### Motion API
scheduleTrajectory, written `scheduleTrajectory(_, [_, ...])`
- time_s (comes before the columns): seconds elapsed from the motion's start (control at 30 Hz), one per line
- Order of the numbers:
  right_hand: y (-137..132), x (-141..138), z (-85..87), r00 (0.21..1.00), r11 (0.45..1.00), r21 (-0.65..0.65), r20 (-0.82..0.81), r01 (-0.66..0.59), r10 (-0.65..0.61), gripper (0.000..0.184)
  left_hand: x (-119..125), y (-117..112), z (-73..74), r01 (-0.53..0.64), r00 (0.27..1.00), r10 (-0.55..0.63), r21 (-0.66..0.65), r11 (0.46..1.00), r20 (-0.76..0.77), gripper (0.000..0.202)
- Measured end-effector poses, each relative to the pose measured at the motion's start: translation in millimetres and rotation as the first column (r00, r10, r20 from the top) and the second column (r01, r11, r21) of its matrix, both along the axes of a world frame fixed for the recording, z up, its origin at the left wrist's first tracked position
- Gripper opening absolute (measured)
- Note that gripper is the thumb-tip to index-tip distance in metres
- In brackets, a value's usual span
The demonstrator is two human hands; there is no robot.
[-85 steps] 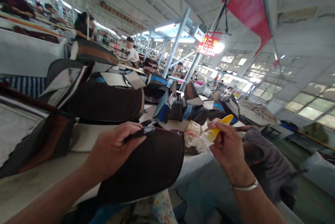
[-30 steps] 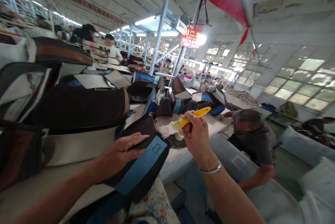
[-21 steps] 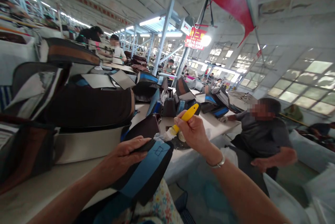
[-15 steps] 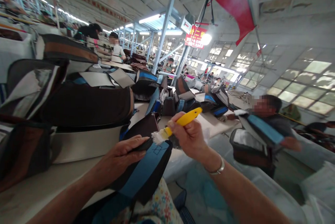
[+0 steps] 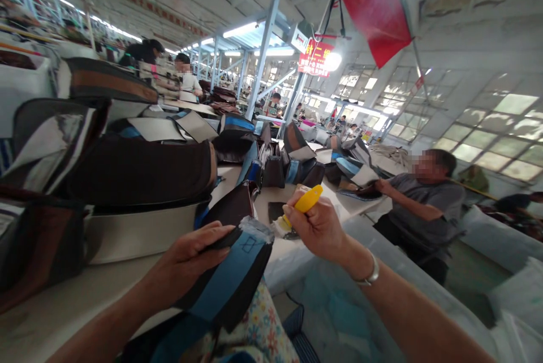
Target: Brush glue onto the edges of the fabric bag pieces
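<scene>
My left hand grips the side of a dark bag piece with a blue stripe down its middle and a drawn mark near its top. Along the top edge of that piece lies a whitish, wet-looking smear. In my right hand, the fingers are wrapped round a brush with a yellow handle. Its pale bristles point down and left, close to a small dark object on the table; whether they touch it I cannot tell.
Stacked dark bag pieces fill the table's left side, and more blue-striped ones lie farther back. The pale table runs to the right, where a seated person handles a bag piece. Plastic sheeting hangs below the table edge.
The brush in my right hand has moved right and slightly down, off the bag piece's top edge, where a whitish smear now shows. The person at right has lowered a bag piece to the table.
</scene>
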State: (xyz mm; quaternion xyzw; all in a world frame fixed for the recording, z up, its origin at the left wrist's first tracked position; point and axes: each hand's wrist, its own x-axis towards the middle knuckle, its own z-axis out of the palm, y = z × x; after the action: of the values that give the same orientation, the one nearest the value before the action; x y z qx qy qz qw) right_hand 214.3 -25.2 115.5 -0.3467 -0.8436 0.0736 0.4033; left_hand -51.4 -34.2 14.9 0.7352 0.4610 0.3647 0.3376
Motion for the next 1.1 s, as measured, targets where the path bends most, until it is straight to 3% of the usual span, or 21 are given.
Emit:
scheduleTrajectory(0.1, [-1,4,9.6,0.994,1.0,-0.022,-0.108,-0.016,0.014,0.02,7,-8,5.2,0.041,0.998,-0.031,0.16,0.986,-0.063,0.036])
scheduleTrajectory(0.17, [-3,2,18.1,0.966,0.999,-0.031,-0.258,-0.012,0.003,0.019,16,-12,3.9,0.078,0.991,-0.037,0.336,0.939,-0.127,0.034])
scheduleTrajectory(0.23, [-5,-6,24.6,0.94,0.999,-0.024,-0.342,-0.024,0.014,0.02,25,-15,-2.3,0.08,0.978,0.047,0.575,0.814,-0.203,0.036])
scheduleTrajectory(0.3, [-6,-15,26.5,0.943,0.998,-0.016,-0.33,-0.055,0.047,0.021,31,-18,-10.5,0.092,0.944,0.186,0.757,0.647,-0.274,0.04])
scheduleTrajectory(0.33, [-6,-19,25.6,0.957,0.997,-0.026,-0.283,-0.074,0.064,0.02,33,-19,-14.2,0.108,0.92,0.248,0.807,0.581,-0.302,0.041])
scheduleTrajectory(0.4, [-5,-22,21.9,0.987,0.992,-0.044,-0.11,-0.119,0.114,0.02,34,-23,-18.7,0.136,0.875,0.339,0.849,0.511,-0.345,0.041])
scheduleTrajectory(0.53, [-6,-18,20.3,0.965,0.991,0.009,0.232,-0.131,0.125,0.02,35,-28,-16.3,0.161,0.834,0.408,0.871,0.465,-0.372,0.039])
scheduleTrajectory(0.63, [-10,-19,24.5,0.983,0.993,0.076,0.167,-0.085,0.072,0.021,38,-30,-11.7,0.185,0.831,0.394,0.863,0.471,-0.393,0.038])
scheduleTrajectory(0.7, [-11,-23,23.9,0.987,0.995,0.049,0.135,-0.089,0.082,0.021,40,-31,-10.9,0.199,0.825,0.393,0.86,0.47,-0.405,0.038])
scheduleTrajectory(0.83, [-4,-32,18.1,0.961,0.998,0.041,0.273,-0.055,0.042,0.02,41,-32,-15.2,0.213,0.803,0.418,0.861,0.462,-0.424,0.04])
scheduleTrajectory(0.93, [-3,-35,17.9,0.975,0.994,0.106,0.22,-0.032,0.008,0.018,41,-34,-18.5,0.218,0.788,0.427,0.85,0.48,-0.443,0.041])
scheduleTrajectory(1.0, [-6,-36,16.4,0.976,0.986,0.127,0.203,-0.105,0.078,0.017,39,-34,-18.8,0.21,0.789,0.434,0.855,0.473,-0.434,0.04])
scheduleTrajectory(1.1, [-12,-34,11.3,0.913,0.953,0.14,0.352,-0.27,0.207,0.011,38,-34,-16.2,0.205,0.79,0.435,0.855,0.476,-0.432,0.036])
